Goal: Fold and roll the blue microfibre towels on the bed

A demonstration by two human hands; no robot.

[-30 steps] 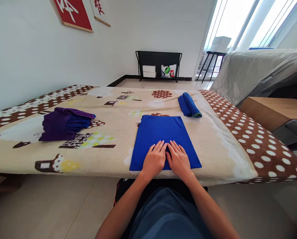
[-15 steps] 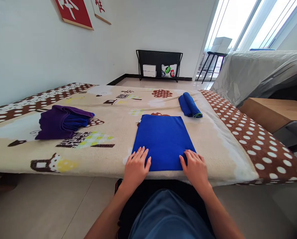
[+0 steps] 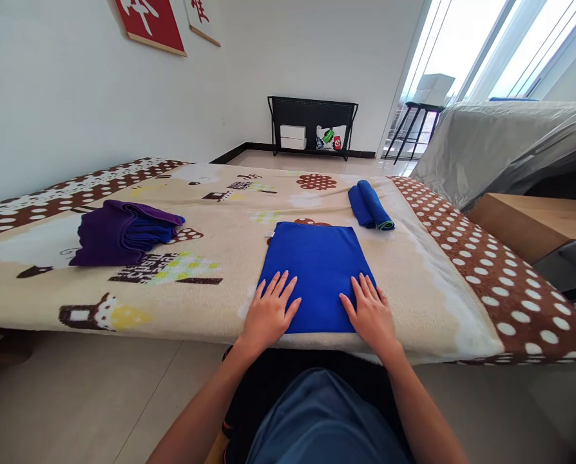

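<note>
A blue cloth (image 3: 317, 258) lies flat, roughly rectangular, at the near edge of a patterned blanket (image 3: 230, 251). My left hand (image 3: 271, 310) rests palm down on its near left part, fingers spread. On the near right part, my right hand (image 3: 369, 312) lies flat with its fingers apart. Neither hand grips anything. Beyond the cloth to the right is a rolled blue cloth (image 3: 371, 205) with a green edge. A loose pile of purple cloth (image 3: 102, 233), with blue cloth folded in it, sits at the left.
Brown polka-dot borders run along both sides of the blanket. A cardboard box (image 3: 534, 222) and a plastic-covered piece of furniture (image 3: 500, 142) stand at the right. Against the far wall is a black rack (image 3: 312, 116), with a black stool (image 3: 416, 125) near the window.
Both hands have moved slightly forward over the blue cloth, with their fingers spread wider. My right hand has also shifted a little to the left. The view has tilted slightly.
</note>
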